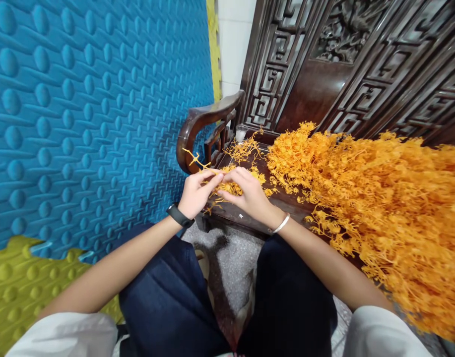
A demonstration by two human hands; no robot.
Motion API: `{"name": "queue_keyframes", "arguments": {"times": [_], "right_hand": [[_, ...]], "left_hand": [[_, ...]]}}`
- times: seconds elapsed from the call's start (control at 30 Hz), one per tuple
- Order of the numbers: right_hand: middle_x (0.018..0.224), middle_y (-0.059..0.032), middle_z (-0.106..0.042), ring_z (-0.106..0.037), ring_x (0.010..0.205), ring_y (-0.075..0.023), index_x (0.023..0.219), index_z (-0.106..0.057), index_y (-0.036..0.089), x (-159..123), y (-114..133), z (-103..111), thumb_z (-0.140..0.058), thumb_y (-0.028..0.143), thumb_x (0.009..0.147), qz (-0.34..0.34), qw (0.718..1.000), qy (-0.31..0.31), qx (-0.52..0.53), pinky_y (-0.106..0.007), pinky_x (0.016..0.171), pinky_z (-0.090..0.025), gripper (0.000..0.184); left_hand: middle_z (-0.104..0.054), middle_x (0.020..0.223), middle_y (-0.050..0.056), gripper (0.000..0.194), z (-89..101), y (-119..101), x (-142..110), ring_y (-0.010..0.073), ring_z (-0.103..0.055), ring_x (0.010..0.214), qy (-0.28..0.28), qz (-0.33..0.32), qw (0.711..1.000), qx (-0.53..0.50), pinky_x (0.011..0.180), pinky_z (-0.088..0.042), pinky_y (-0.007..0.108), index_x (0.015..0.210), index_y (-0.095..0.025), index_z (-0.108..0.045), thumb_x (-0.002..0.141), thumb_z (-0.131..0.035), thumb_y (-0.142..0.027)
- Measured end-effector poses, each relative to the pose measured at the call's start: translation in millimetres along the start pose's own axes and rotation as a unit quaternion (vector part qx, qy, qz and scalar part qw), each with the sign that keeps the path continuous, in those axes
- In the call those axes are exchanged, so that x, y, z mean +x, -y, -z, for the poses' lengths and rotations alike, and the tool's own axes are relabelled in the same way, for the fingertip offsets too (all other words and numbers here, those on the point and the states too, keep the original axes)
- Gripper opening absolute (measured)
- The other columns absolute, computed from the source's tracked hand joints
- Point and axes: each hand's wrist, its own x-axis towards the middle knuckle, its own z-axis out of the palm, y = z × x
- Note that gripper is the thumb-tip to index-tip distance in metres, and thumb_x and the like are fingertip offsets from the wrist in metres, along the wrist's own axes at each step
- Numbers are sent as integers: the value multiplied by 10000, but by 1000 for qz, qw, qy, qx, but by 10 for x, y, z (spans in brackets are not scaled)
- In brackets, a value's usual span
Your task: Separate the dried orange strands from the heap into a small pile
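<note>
Two dark-trousered knees (160,287) sit just before the bench (229,214). Above the bench's left end, the left hand (197,193) has its fingers pinched on a branching orange stem (195,159); the right hand (247,191) meets it with fingers curled close, though I cannot tell whether they grip the stem. Loose orange pieces (259,174) lie on the bench's left end, a big orange heap (398,198) along its right. Behind the bench's seat rises a carved backrest (312,94).
</note>
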Motion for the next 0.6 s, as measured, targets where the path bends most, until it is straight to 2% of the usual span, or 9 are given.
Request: {"name": "queue_keyframes", "arguments": {"times": [0.1, 0.17, 0.3, 0.37, 0.43, 0.5, 0.6], "right_hand": [[830, -22, -551, -526, 798, -156, 831, -505, 190, 6, 46, -1, -649, 275, 780, -56, 995, -12, 78, -294, 731, -437, 175], [807, -1, -553, -530, 756, -136, 814, -497, 196, 12, 73, -4, -686, 324, 746, -108, 982, -12, 154, -277, 701, -440, 238], [780, 12, -583, -565, 724, -115, 794, -514, 200, 38, 94, -3, -655, 419, 756, -208, 912, -3, 352, -266, 684, -463, 263], [791, 13, -601, -582, 739, -113, 791, -535, 202, 55, 106, 7, -691, 424, 714, -239, 876, -6, 418, -271, 711, -477, 282], [775, 21, -602, -579, 717, -102, 798, -556, 204, 67, 133, 20, -716, 403, 689, -264, 851, -29, 453, -264, 712, -482, 278], [727, 30, -585, -562, 659, -89, 797, -566, 205, 71, 168, 32, -674, 397, 733, -284, 833, -61, 472, -252, 669, -478, 229], [680, 38, -576, -554, 612, -82, 778, -549, 202, 64, 208, 38, -656, 373, 752, -295, 824, -70, 479, -242, 622, -470, 203]], "left_hand": [[-712, 898, 72, 206, -28, -2, -2, 191, -641, 848, -15, -48, 998, 38, 782, -489, 294, 778, -153, -712, 791, -619, -337], [-712, 907, 73, 202, -49, -9, -1, 188, -642, 844, -17, -70, 996, 43, 782, -487, 294, 790, -155, -707, 806, -602, -326], [-711, 904, 67, 182, -75, -39, 10, 171, -641, 860, -26, -109, 992, 55, 796, -480, 276, 798, -153, -698, 823, -587, -295], [-708, 900, 63, 174, -78, -61, 13, 163, -639, 856, -35, -117, 990, 63, 792, -477, 268, 801, -152, -692, 829, -583, -285], [-701, 874, 56, 179, -81, -76, 10, 147, -634, 786, -52, -119, 989, 74, 729, -480, 256, 805, -151, -682, 840, -569, -285], [-692, 852, 48, 186, -85, -82, 1, 128, -617, 711, -67, -129, 985, 89, 658, -470, 242, 803, -148, -670, 853, -551, -282], [-694, 861, 43, 170, -93, -80, -14, 126, -618, 742, -69, -164, 977, 113, 669, -465, 236, 788, -150, -659, 859, -546, -257]]}}
